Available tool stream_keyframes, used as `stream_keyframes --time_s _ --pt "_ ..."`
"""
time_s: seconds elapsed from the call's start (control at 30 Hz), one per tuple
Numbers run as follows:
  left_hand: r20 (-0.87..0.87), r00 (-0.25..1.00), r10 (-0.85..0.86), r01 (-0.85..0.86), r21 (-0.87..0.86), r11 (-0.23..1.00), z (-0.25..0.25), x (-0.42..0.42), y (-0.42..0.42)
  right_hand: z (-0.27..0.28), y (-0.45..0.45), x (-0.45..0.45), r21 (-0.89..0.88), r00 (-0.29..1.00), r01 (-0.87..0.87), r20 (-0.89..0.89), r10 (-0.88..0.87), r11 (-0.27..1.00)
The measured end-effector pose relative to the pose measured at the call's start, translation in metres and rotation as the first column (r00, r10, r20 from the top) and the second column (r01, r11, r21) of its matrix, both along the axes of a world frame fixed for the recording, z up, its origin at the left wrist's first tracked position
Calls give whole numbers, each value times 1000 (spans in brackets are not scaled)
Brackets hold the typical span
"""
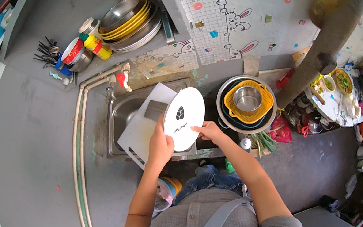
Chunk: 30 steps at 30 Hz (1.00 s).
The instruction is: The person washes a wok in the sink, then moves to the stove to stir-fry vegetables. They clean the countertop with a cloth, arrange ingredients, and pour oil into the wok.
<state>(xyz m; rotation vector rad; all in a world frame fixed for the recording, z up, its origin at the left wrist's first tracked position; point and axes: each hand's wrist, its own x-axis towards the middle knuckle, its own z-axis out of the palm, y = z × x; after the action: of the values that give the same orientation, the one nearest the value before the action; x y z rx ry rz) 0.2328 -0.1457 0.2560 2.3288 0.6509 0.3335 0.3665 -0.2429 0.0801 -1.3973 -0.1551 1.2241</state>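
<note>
A white plate (186,119) with a black leaf print and some writing is tilted up in front of me. My left hand (161,144) grips its left and lower edge, the thumb on its face. On the opposite rim, my right hand (209,131) pinches the plate between thumb and fingers. Under and behind it, a white cutting board (146,122) lies across the stainless steel sink (112,131). On the board rests a cleaver-like metal blade (156,110), partly covered by the plate.
A faucet with a red handle (121,79) stands behind the sink. To the right, a large steel basin (221,100) holds a yellow colander (247,116) with a steel bowl (246,97). Stacked bowls (125,15) sit on the shelf. A post (312,63) rises at right.
</note>
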Motion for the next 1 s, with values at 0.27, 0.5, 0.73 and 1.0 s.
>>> stream_keyframes --time_s 0.27,0.5,0.73,1.0 --pt "58 998 3 -3 2 1000 -3 -9 25 16 15 24 -9 940 324 -107 -323 946" --pt "77 978 195 -199 57 978 -23 -44 53 43 25 38 -284 817 -125 514 261 951" --pt "221 879 423 -419 -66 906 -28 -87 123 143 113 17 -795 -144 -67 605 783 603" --pt "345 569 746 -32 -898 439 -17 -123 219 280 307 -15 -212 -223 -368 965 136 905"
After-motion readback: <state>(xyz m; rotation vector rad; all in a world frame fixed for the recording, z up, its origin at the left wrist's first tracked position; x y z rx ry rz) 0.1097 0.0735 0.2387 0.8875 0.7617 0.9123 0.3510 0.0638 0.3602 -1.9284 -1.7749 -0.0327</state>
